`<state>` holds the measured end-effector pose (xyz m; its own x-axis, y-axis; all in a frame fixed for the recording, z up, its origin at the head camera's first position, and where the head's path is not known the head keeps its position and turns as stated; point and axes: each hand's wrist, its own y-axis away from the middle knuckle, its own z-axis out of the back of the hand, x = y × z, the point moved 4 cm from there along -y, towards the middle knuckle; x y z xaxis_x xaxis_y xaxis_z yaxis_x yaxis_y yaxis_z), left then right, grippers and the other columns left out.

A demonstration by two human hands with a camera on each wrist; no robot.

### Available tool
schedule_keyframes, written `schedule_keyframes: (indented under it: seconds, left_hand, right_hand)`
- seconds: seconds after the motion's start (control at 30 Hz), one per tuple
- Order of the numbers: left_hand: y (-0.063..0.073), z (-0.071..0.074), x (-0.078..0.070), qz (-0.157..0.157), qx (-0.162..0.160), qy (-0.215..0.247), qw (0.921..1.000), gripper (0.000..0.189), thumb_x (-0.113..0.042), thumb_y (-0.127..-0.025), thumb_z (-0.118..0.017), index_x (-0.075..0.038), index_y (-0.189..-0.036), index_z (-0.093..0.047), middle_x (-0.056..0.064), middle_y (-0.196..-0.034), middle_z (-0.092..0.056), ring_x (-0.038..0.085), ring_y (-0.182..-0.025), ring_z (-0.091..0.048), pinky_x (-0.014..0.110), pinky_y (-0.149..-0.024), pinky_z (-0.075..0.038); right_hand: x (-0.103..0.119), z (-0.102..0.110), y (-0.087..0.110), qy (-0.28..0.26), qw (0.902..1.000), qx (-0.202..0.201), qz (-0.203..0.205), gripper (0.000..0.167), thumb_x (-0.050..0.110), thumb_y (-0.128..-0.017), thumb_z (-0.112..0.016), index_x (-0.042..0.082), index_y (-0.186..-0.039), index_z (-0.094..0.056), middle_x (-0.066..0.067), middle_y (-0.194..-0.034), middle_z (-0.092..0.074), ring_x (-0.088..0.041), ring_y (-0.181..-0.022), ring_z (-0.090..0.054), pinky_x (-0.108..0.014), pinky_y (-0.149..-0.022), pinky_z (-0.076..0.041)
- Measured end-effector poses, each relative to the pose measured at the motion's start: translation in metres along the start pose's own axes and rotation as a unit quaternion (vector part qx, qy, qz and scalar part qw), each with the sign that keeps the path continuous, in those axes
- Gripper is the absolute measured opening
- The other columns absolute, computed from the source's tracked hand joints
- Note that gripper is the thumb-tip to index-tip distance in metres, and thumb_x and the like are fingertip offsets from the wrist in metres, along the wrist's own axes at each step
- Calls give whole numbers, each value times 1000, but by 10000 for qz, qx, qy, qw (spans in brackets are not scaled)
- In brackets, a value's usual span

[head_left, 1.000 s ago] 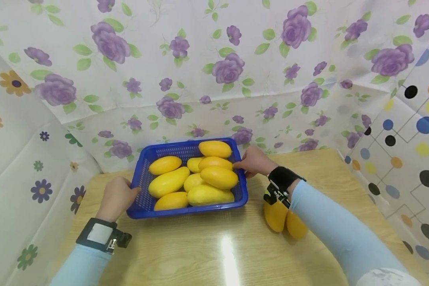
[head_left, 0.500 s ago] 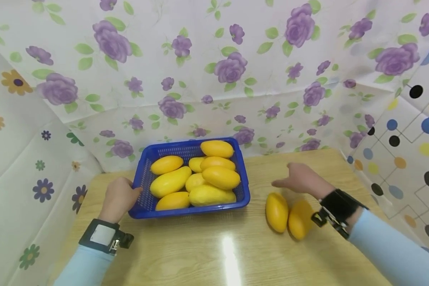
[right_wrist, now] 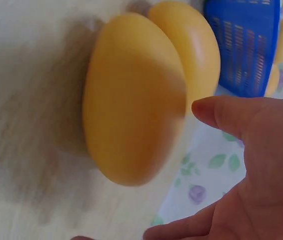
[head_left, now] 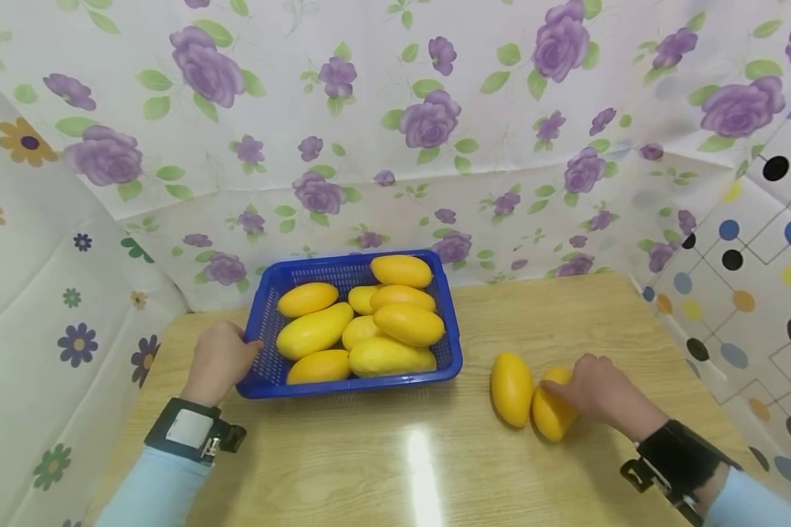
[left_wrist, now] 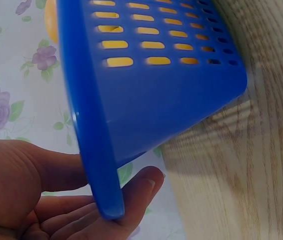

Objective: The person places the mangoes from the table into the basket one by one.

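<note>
A blue perforated plastic basket holds several yellow mangoes. My left hand pinches its left rim; the left wrist view shows the thumb on one side of the blue basket and the fingers on the other. Two loose mangoes lie side by side on the table to the basket's right. Over the right-hand mango is my right hand. From the right wrist, thumb and fingers look spread beside that mango, not closed round it; the other mango lies behind.
The light wooden table runs back to a white sheet with purple flowers. Patterned sheets also hang at the left and the right. The basket stands close to the back sheet.
My right hand has let go of the basket's right rim and moved right and nearer to me, to the right-hand loose mango. The left hand has kept its hold on the rim.
</note>
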<state>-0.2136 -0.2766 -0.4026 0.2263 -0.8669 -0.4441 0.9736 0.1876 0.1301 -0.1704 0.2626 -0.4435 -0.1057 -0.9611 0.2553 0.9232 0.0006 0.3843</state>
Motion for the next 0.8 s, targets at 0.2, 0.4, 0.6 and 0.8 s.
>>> schedule_keyframes:
  seconds: [0.2, 0.4, 0.6, 0.8]
  left_hand:
    - [2, 1, -2, -32, -40, -24, 10000, 29, -22, -88, -61, 2, -72, -65, 7, -57, -56, 18, -50, -53, 23, -42, -39]
    - [4, 1, -3, -95, -103, -23, 9999, 30, -21, -87, -61, 1, -68, -63, 5, -53, -52, 17, -47, -52, 21, -40, -36]
    - [4, 2, -2, -55, -70, 8, 10000, 29, -21, -88, -61, 2, -71, -65, 6, -54, -54, 17, -48, -53, 22, -40, -37]
    - [2, -1, 0, -123, -113, -17, 9999, 30, -21, -87, -61, 1, -67, -63, 5, -53, -51, 17, -47, -51, 21, -40, -36]
  right_hand:
    - [0, -13, 2, -26, 9996, 265, -58, 61, 65, -78, -55, 5, -72, -52, -7, -65, -51, -17, -53, -47, -27, -49, -35]
    - [2, -20, 0, 7, 10000, 80, 0, 53, 59, -71, -67, 10, -64, -50, -4, -57, -53, -15, -46, -48, -25, -46, -34]
    - [1, -21, -7, -190, 9996, -37, 183, 53, 48, -67, -75, 3, -80, -50, -6, -64, -51, -17, -51, -48, -26, -47, -36]
    - [-3, -16, -14, -160, 9996, -76, 220, 52, 41, -66, -77, 1, -87, -50, -7, -69, -50, -18, -56, -47, -28, -49, -37]
